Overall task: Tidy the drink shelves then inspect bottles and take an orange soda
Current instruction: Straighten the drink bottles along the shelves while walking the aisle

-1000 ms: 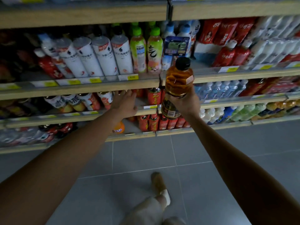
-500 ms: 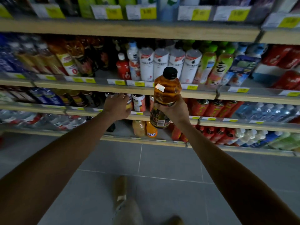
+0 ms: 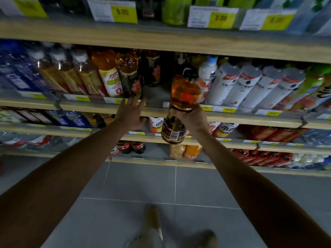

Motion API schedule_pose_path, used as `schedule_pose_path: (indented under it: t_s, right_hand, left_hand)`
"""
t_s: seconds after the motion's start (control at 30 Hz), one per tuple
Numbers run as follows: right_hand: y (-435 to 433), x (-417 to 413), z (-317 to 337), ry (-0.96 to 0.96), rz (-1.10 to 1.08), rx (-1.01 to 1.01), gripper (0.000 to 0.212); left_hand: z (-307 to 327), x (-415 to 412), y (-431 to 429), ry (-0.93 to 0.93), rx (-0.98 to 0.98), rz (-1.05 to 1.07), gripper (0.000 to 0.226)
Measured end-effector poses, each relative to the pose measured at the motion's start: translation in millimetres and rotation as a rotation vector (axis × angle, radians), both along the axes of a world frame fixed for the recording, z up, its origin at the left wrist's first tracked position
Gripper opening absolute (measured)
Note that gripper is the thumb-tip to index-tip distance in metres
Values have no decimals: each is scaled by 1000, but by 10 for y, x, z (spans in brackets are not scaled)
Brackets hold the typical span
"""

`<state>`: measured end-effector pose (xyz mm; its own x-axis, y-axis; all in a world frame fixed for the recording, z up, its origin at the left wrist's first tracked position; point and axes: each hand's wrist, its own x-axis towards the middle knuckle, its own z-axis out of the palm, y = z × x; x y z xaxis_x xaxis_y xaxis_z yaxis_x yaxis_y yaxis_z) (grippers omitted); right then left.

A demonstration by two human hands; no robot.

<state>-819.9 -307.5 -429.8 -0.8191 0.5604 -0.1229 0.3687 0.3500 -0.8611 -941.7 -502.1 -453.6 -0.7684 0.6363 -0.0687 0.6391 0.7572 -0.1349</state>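
In the drinks aisle, our right hand (image 3: 192,119) grips an amber bottle (image 3: 180,106) around its waist, holding it upright in front of a gap on the shelf (image 3: 155,97). Our left hand (image 3: 131,115) reaches just left of it, fingers spread and grasping nothing, its fingertips at the shelf edge below the dark tea bottles (image 3: 131,76).
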Motion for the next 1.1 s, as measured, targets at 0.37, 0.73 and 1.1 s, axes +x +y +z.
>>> schedule_pose_path:
  t_s: [0.37,0.73,1.1]
  right_hand:
    - [-215,-752,51,125,-41,29,29]
    - [-320,-1144,261,290,-169,-55,51]
    - [-377,-1445,165,324,-186,23,73]
  left_hand:
    - [-311,-554,-332,65,24,-88,75]
    - [-332,-620,-471,32,15,-67,74]
    - [-314,-658,-460,-15,63,-62,70]
